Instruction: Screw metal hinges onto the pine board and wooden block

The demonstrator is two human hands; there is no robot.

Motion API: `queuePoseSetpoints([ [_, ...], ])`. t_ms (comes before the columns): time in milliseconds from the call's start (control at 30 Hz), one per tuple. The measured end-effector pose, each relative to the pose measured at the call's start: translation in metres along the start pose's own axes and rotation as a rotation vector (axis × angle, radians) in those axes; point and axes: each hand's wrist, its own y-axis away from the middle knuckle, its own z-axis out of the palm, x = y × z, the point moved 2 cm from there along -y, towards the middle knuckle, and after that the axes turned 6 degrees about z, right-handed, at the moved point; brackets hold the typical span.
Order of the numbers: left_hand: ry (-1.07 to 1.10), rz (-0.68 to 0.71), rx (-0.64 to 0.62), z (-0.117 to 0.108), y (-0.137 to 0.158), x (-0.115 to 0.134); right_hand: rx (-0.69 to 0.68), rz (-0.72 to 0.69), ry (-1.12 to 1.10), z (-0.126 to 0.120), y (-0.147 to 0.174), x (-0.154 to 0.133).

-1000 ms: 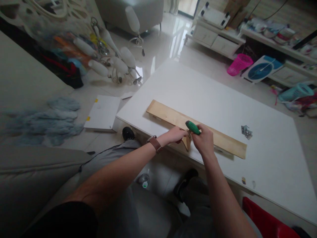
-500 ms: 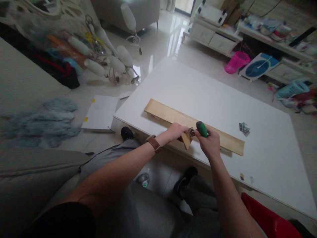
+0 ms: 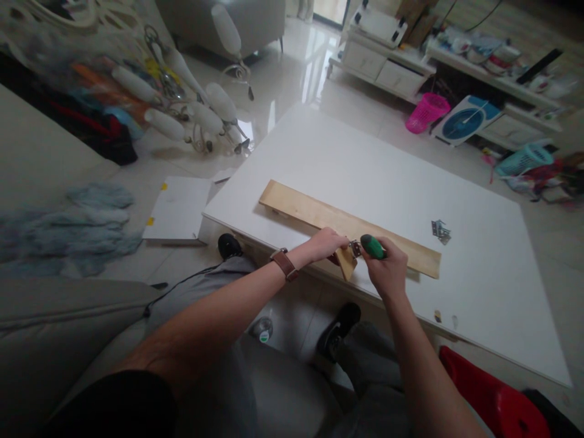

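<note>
My right hand (image 3: pixel 387 261) is wrapped round a screwdriver with a green and black handle (image 3: pixel 373 246), whose butt points up and left. A small metal hinge (image 3: pixel 354 248) lies between my two hands, at the edge of a short wooden piece (image 3: pixel 347 264). My left hand (image 3: pixel 326 244) grips that wooden piece from the left, fingers closed over its top. Behind both hands a long wooden board (image 3: pixel 310 210) rests on the white table (image 3: pixel 365 158). The screwdriver's tip is hidden by my fingers.
A pile of metal hinges (image 3: pixel 440 231) lies on the table's right side. Two tiny items sit near the front edge, one dark and yellow (image 3: pixel 438 316). A red stool (image 3: pixel 497 395) stands at the lower right, and a white box (image 3: pixel 177 210) on the floor at left.
The screwdriver handle has tipped over more to the right, and my right hand has turned slightly with it. My left hand keeps its hold. The whole view has shifted a little.
</note>
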Motion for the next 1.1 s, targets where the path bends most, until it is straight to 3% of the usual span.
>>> queuePoseSetpoints([
  [267,-0.039,0.035,-0.074,-0.001,-0.001,-0.002,-0.003,0.094,-0.007,-0.003,-0.001,-0.001],
  [467,0.003,0.082,0.009,-0.02,-0.007,0.0,-0.039,0.103,0.095,-0.02,0.005,0.026],
  [667,0.257,0.236,0.191,-0.047,-0.015,0.008,-0.23,-0.056,0.409,-0.016,0.03,0.068],
  [833,0.485,0.234,0.265,-0.052,-0.018,0.012,-0.311,0.007,0.701,0.0,0.039,0.076],
  [1100,0.621,0.162,0.264,-0.047,-0.016,0.016,-0.307,0.146,0.84,0.005,0.036,0.072],
])
